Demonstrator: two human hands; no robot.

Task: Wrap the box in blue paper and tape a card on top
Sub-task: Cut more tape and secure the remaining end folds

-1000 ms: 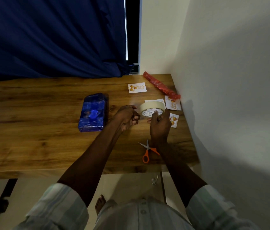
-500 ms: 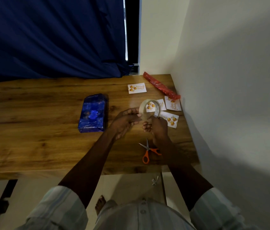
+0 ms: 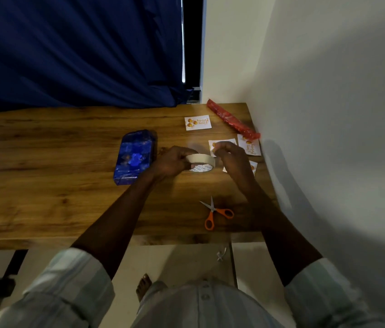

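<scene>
The box wrapped in shiny blue paper lies on the wooden table, just left of my hands. My left hand grips a roll of cream tape held a little above the table. My right hand pinches at the roll's far right rim with curled fingers. Several white cards with orange print lie around: one card farther back, another card near the wall, and two partly hidden under my right hand.
Orange-handled scissors lie near the table's front edge, right of centre. A red roll of paper rests diagonally at the back right corner. A white wall bounds the right side; a dark blue curtain hangs behind the table.
The tape roll has tilted from standing on edge to lying flatter and lower. My left hand now wraps its left side, and my right hand has risen to its far rim.
</scene>
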